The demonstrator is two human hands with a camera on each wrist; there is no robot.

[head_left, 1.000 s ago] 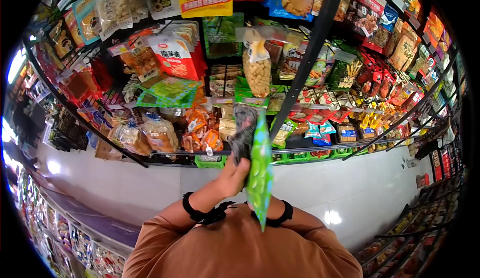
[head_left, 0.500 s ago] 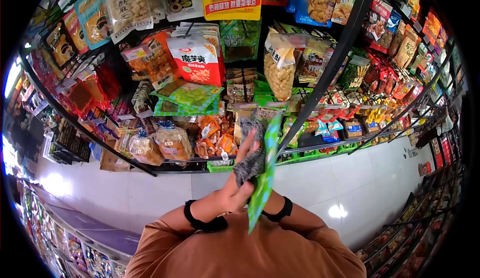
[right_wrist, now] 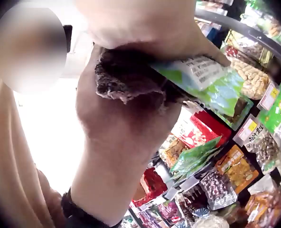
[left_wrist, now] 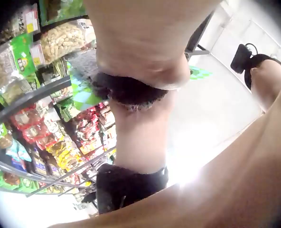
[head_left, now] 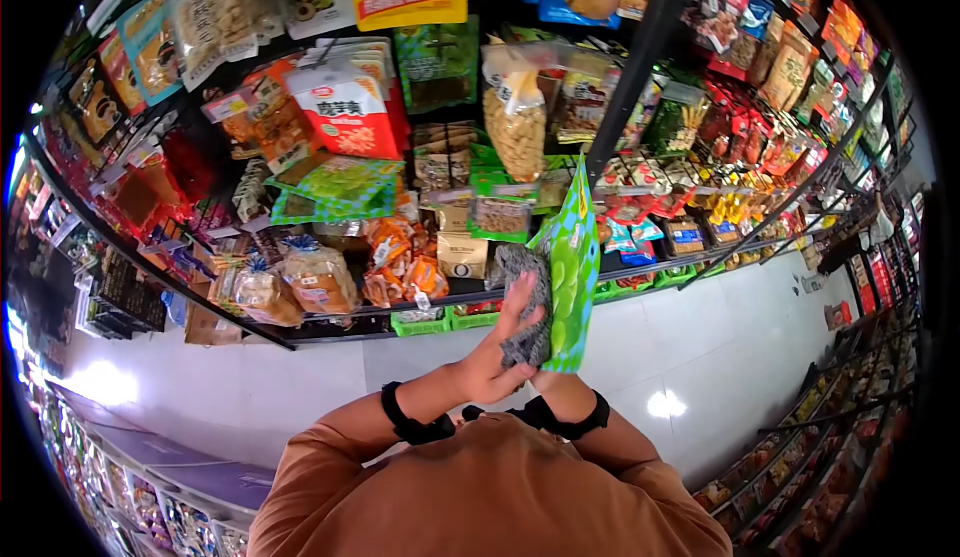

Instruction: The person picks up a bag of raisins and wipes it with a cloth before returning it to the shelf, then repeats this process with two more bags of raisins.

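Note:
In the head view my left hand holds a grey cloth, its fingers stretched up along it and against a green-and-blue snack bag. The bag stands upright, turned partly sideways. My right hand, mostly hidden behind it, grips the bag from the other side. In the right wrist view the cloth is sandwiched between the right hand and the left hand, beside the bag. The left wrist view shows the cloth bunched under the left hand.
Ahead is a rack with hanging snack packs, among them a red-and-white pack and a nut bag. Similar green bags lie at left. A black post rises close behind the held bag. More shelves stand behind right.
The held bag has moved right and up and turned from nearly edge-on to show more of its green face. The left hand and cloth have moved right along with it.

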